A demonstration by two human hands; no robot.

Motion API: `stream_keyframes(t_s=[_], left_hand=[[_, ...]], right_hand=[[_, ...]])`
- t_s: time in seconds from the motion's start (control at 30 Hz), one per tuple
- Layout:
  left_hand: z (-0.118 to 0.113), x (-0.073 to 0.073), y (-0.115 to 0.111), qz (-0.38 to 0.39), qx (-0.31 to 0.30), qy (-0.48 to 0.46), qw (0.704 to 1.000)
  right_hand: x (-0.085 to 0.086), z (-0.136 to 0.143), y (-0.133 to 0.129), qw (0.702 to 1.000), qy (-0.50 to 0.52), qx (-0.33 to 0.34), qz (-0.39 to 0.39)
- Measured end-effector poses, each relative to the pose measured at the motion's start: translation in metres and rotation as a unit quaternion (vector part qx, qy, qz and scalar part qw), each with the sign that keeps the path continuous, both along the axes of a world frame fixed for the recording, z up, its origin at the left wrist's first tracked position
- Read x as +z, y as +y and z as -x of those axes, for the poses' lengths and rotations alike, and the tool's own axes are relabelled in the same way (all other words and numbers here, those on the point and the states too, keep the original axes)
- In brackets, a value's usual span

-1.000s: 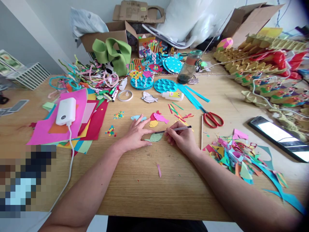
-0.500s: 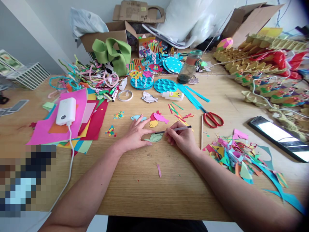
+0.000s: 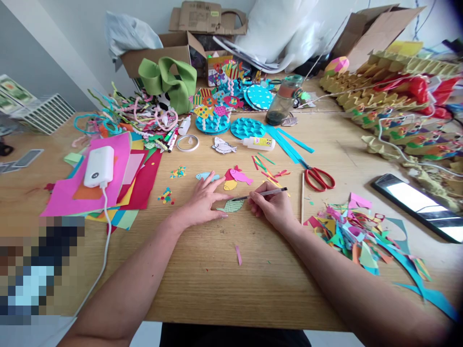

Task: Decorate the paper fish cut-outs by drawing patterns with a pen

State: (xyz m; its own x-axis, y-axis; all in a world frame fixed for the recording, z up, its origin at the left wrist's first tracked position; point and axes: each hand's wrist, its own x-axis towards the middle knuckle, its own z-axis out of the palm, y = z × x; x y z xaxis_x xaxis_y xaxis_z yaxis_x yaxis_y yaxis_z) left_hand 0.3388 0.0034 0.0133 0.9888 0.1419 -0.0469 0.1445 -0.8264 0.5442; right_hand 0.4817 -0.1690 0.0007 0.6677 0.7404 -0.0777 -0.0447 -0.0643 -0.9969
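Observation:
A green paper fish (image 3: 234,206) with dark crossed lines lies flat on the wooden table. My right hand (image 3: 270,206) grips a slim dark pen (image 3: 269,192), its tip at the fish's upper edge. My left hand (image 3: 205,198) lies with fingers spread, thumb and forefinger at the left end of the green fish. Just beyond are a blue paper fish (image 3: 207,177), partly under my left fingers, a yellow fish (image 3: 230,185) and a pink fish (image 3: 241,176) overlapping a red one. A white fish cutout (image 3: 224,145) with black outlines sits farther back.
Red-handled scissors (image 3: 320,178) and a thin stick (image 3: 302,198) lie right of my hand, near a heap of paper scraps (image 3: 356,231) and a phone (image 3: 419,207). At left, a white power bank (image 3: 99,166) rests on coloured paper. A glue bottle (image 3: 259,143) and glass jar (image 3: 284,103) are behind.
Hardly anything differs. Both hands, the pen and the green fish keep nearly the same positions.

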Motion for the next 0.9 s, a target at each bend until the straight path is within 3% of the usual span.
stream_keyframes(t_s=[0.9], left_hand=[[-0.0003, -0.0015, 0.0006, 0.003, -0.002, -0.006, 1.0]], right_hand=[[-0.0001, 0.0002, -0.0002, 1.0, 0.006, 0.005, -0.002]])
